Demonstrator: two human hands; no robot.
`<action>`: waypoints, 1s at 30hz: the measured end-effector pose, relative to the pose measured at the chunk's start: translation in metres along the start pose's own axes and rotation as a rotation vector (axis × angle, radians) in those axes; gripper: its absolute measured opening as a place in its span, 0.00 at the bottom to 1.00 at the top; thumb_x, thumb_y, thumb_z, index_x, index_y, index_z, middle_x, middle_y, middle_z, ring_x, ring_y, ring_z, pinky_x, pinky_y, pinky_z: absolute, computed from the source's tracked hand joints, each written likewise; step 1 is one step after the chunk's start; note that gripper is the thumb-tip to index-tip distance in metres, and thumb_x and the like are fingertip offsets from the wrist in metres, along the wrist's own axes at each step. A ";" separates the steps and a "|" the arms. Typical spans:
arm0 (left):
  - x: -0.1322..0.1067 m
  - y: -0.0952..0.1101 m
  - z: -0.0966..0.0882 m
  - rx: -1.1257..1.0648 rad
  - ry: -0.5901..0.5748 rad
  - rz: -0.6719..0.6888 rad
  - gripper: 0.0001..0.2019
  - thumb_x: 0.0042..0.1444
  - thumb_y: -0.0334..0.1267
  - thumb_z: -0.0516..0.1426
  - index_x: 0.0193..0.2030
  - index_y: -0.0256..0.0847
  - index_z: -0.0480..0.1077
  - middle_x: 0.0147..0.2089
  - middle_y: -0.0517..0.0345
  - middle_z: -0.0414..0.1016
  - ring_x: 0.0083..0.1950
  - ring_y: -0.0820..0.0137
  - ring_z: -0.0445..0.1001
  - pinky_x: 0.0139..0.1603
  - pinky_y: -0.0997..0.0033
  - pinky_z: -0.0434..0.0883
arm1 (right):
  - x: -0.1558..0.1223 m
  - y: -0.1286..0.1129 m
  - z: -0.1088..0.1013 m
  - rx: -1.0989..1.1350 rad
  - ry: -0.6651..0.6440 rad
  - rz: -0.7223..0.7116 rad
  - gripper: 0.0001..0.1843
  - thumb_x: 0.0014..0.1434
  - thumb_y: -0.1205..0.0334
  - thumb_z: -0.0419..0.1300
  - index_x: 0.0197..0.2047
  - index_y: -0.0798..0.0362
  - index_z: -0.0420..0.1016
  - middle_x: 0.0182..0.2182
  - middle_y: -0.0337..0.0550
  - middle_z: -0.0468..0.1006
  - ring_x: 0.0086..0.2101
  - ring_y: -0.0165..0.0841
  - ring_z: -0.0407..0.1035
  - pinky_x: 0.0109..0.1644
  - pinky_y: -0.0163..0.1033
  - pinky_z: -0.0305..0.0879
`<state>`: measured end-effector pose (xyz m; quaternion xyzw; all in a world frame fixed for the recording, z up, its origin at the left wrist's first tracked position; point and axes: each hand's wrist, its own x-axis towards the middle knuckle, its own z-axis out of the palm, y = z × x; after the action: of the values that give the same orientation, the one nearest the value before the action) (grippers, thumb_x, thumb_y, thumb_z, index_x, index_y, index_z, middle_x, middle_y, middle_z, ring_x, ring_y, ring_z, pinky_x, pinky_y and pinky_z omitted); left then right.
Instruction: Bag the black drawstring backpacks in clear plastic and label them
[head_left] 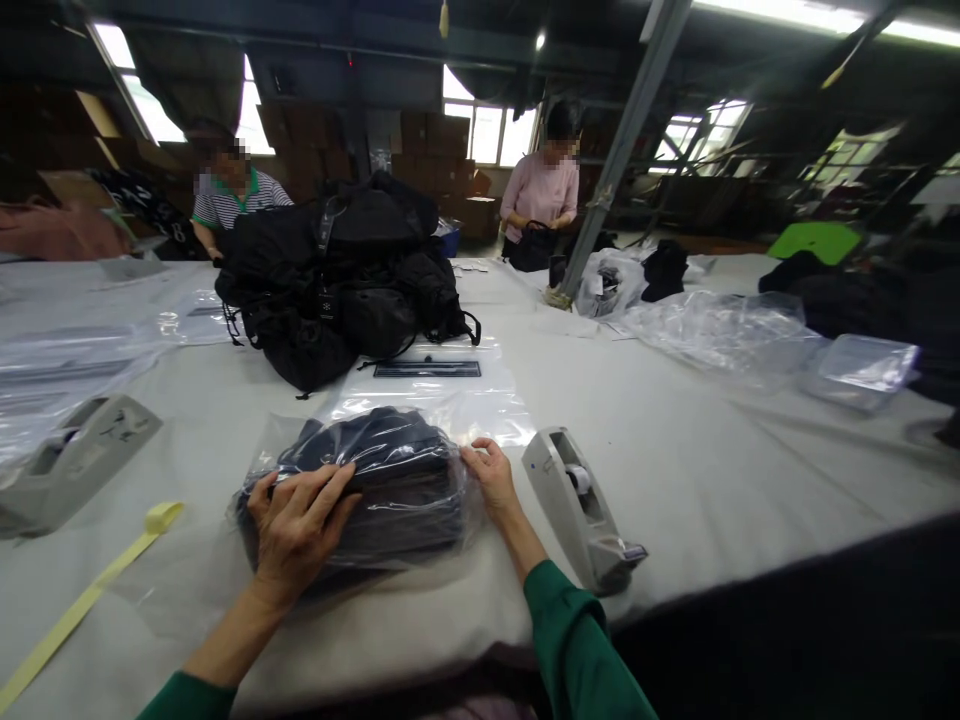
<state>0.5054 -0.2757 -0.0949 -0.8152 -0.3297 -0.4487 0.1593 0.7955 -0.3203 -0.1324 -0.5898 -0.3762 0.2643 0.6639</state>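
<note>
A dark folded item inside a clear plastic bag [390, 480] lies on the grey table [712, 460] just in front of me. My left hand [296, 530] rests flat on the bag's near left top, fingers spread. At the bag's right edge my right hand [491, 475] has its fingers curled on the plastic. The bag's open end stretches away from me, toward a black printed strip [427, 369].
A grey tape dispenser [585, 510] stands right of my right hand, another [71, 455] at the left. A yellow strip [90, 595] lies at the near left. A pile of black bags [337, 285] sits behind. Loose plastic bags [720, 330] lie at the right. Two people work across the table.
</note>
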 end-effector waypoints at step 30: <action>-0.004 -0.004 0.004 0.094 0.043 0.045 0.26 0.55 0.39 0.65 0.61 0.50 0.68 0.44 0.55 0.81 0.41 0.60 0.76 0.62 0.49 0.55 | -0.081 -0.096 -0.207 -0.582 0.016 0.305 0.26 0.45 0.39 0.65 0.29 0.56 0.84 0.30 0.50 0.83 0.38 0.47 0.76 0.48 0.47 0.68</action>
<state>0.5034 -0.2718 -0.1007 -0.8041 -0.3287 -0.4465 0.2145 0.9080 -0.5211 -0.0578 -0.8065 -0.3379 0.2373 0.4232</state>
